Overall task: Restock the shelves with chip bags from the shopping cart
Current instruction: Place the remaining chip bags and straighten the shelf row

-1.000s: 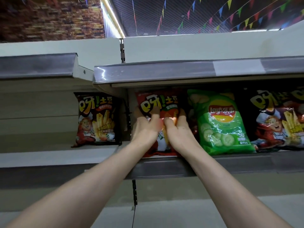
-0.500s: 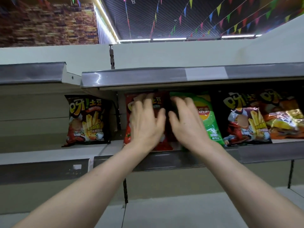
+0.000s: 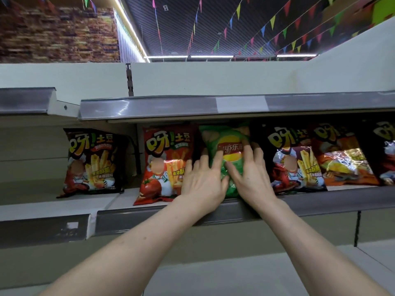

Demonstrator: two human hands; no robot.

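A green chip bag point(image 3: 227, 139) stands upright on the shelf point(image 3: 333, 202), between a red chip bag point(image 3: 163, 165) and a black chip bag point(image 3: 294, 159). My left hand point(image 3: 203, 184) lies flat against the green bag's left side with its fingers spread. My right hand point(image 3: 251, 178) presses flat on the bag's front, fingers apart. Neither hand is closed around the bag. The two hands hide the bag's lower half. The shopping cart is out of view.
Another black chip bag point(image 3: 92, 161) stands alone on the shelf section to the left. An orange bag point(image 3: 343, 157) and one more bag stand at the far right. The upper shelf's edge point(image 3: 171, 106) overhangs the bags closely.
Both hands moved right, from the red bag onto the green bag. The green bag now stands more upright. The view has shifted to the right.
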